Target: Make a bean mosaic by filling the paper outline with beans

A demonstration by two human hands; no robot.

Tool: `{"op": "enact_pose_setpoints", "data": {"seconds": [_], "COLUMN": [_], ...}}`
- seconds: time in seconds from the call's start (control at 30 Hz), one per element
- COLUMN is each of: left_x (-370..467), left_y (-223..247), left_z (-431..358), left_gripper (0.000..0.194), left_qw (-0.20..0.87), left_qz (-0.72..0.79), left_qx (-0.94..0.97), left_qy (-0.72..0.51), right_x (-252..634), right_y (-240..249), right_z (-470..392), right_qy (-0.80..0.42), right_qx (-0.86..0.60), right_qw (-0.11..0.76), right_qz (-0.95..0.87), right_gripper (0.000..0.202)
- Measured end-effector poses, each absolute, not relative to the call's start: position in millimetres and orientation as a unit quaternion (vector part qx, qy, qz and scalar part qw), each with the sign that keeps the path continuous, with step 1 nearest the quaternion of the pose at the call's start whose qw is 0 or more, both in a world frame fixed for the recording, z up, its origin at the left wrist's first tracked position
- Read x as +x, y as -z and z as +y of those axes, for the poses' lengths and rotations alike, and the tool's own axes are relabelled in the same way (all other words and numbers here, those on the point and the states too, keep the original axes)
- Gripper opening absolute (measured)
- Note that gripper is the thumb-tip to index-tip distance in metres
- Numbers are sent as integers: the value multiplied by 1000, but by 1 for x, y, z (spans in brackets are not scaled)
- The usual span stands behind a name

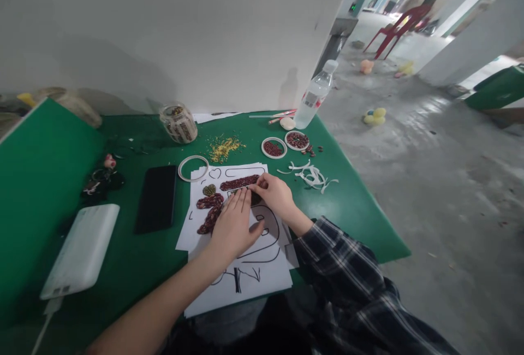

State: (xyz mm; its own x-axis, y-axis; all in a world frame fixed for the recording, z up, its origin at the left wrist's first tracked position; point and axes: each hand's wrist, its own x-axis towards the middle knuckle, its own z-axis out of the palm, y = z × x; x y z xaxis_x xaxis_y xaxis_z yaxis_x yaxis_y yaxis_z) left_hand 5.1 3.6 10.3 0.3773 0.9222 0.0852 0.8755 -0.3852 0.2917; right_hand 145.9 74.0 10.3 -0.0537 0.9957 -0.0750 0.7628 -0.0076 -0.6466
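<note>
Both hands work close together over a sheet of paper [186,237] that lies on top of other sheets on a green table [352,213]. The left hand [235,226] is laid flat, palm down, with its fingers straight and side by side and its thumb held out to the right across the drawn lines. The right hand [276,195], coming out of a dark plaid sleeve [339,248], has its thumb and finger brought together just beside the left fingertips; whether anything is pinched between them cannot be told. Under and next to the hands, the paper bears black outlines, some filled in: a long bar of dark red beans [238,182] lies just above the fingers, a small green heart [209,190] sits to its left, and a curved shape of red beans [210,202] runs down beside the left hand, which hides part of it. Beyond the right hand are two white rings [263,148] with red beans inside, a few loose beans [311,151] beside them, and a tangle of white strips [314,176]. A clear bottle [315,95] stands near the back edge. Yellow bits [225,148] are scattered behind the paper, near a glass jar [179,124]. To the left lie a dark phone [156,199] and a white power bank [82,251] with a cable plugged in.
</note>
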Motion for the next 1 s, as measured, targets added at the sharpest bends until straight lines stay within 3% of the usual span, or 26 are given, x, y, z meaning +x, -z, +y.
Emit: {"op": "enact_pose_setpoints", "data": {"seconds": [0.23,0.5,0.73,1.0], "left_x": [-2,-24,-41,-54], "left_y": [-8,-24,-20,-17], "left_z": [3,10,25,36], "left_gripper": [61,57,54,53], "left_qw": [85,37,-14,-12], "left_qz": [536,533,564,596], "left_qx": [828,807,764,734], "left_qy": [-141,-251,-314,-325], "right_x": [155,133,79,41], "right_y": [-14,-55,-48,-28], "right_z": [86,107,153,182], "right_qy": [-333,-279,-201,-175], "right_qx": [-612,-492,-480,-510], "right_qw": [263,275,121,56], "right_qz": [-667,-777,-845,-840], "right_gripper": [39,22,16,17]}}
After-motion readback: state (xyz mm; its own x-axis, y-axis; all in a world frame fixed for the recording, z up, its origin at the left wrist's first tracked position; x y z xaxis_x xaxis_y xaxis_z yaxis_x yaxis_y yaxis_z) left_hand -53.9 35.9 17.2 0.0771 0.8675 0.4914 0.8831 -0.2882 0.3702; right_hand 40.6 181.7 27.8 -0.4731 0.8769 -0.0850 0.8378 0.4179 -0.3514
